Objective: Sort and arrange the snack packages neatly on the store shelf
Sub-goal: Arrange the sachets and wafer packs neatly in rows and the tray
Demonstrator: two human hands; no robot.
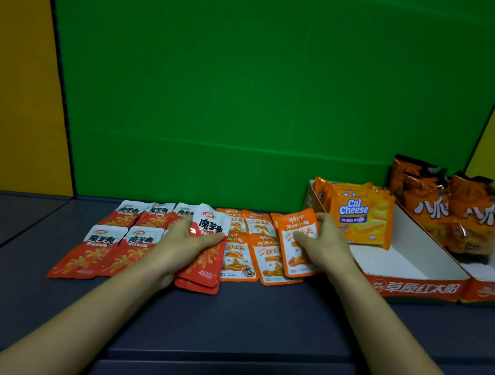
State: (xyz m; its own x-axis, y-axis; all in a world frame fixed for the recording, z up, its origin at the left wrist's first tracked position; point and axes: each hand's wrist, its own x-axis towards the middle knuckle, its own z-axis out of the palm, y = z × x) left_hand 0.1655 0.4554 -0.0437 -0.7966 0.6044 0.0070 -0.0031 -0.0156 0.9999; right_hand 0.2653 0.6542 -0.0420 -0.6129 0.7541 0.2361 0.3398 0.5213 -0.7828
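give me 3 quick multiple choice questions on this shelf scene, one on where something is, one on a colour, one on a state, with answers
1. Where do the Cal Cheese wafer packs stand?
A. Flat on the dark shelf
B. In the back of a cardboard tray
C. In the left hand

2. What colour is the back panel behind the shelf?
A. Green
B. Blue
C. White

3. What is the right hand doing?
A. Hanging free, empty
B. Resting on the tray rim
C. Holding an orange sachet

Answers:
1. B: the packs stand upright at the tray's far end, with bare white floor in front.
2. A: the panel is green, with yellow walls to either side.
3. C: the fingers are closed on the tilted orange sachet, while the left hand holds a red and white sachet.
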